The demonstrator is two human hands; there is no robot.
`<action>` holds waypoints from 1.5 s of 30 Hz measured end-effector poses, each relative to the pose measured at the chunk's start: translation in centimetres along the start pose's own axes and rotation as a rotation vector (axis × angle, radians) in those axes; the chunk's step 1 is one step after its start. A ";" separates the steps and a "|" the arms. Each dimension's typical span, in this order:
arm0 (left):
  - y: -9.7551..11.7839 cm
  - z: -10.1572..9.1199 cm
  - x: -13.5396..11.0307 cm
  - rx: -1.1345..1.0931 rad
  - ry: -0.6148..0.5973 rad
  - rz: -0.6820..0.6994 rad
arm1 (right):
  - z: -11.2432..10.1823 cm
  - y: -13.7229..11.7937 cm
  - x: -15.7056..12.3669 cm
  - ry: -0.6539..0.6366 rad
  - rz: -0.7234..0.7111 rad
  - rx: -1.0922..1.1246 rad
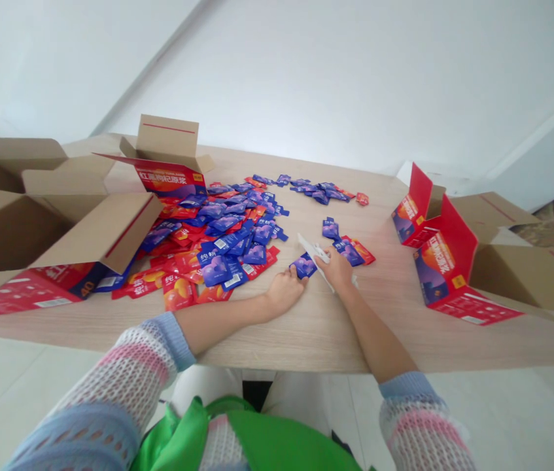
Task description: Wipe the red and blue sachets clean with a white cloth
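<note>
My left hand (284, 292) rests on the wooden table and pinches a blue foil sachet (303, 266) at its fingertips. My right hand (338, 269) is just beside that sachet and closes on white-handled scissors (314, 250), whose blades I cannot make out. A large heap of blue and red sachets (222, 239) lies to the left of my hands. A few blue and red sachets (348, 252) lie close to my right hand.
Open cardboard cartons with red printed sides (51, 216) stand along the table's left side, and others (473, 255) stand at the right. A smaller scatter of blue sachets (318, 190) lies at the far side. The table's near edge (306, 363) runs below my forearms.
</note>
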State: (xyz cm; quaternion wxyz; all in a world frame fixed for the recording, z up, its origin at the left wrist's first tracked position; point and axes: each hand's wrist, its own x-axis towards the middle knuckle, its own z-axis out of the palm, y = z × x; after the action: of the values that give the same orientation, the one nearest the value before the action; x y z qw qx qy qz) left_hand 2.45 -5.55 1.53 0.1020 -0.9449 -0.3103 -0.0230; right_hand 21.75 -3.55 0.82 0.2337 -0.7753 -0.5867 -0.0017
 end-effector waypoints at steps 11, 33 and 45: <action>0.1 0.5 -0.1 -0.054 -0.004 -0.030 | -1.0 3.8 1.6 0.056 0.125 0.044; 0.5 0.0 -0.1 -0.058 -0.004 -0.079 | -0.3 2.5 1.0 0.063 -0.072 -0.119; 0.1 0.0 -0.1 0.014 0.011 -0.004 | 0.1 -1.7 -2.5 0.086 -0.251 0.277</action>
State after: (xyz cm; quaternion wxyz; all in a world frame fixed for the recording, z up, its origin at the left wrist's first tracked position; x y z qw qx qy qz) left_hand 2.43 -5.73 1.45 0.1104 -0.9434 -0.3117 -0.0264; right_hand 19.39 -5.42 0.61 0.3611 -0.6556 -0.6629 0.0167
